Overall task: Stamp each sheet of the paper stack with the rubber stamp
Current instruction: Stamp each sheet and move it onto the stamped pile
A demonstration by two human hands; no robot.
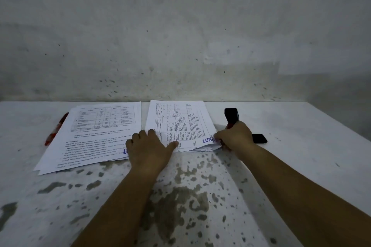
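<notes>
Two piles of printed sheets lie on the white table. The right pile point(176, 124) shows a table of text and a blue stamp mark near its front right corner. The left pile point(92, 136) is fanned out and bears a blue mark at its front right, partly hidden by my hand. My left hand point(149, 149) lies flat between the piles, thumb on the right pile's front edge. My right hand point(234, 137) grips the black rubber stamp point(231, 116), which points up and away, while its fingertips pinch the lifted front right corner of the top right sheet.
A red pen point(56, 129) lies left of the left pile. A flat black object point(260, 138) rests on the table just right of my right hand. The table point(301, 156) is white with worn grey patches near me; a grey wall stands directly behind it.
</notes>
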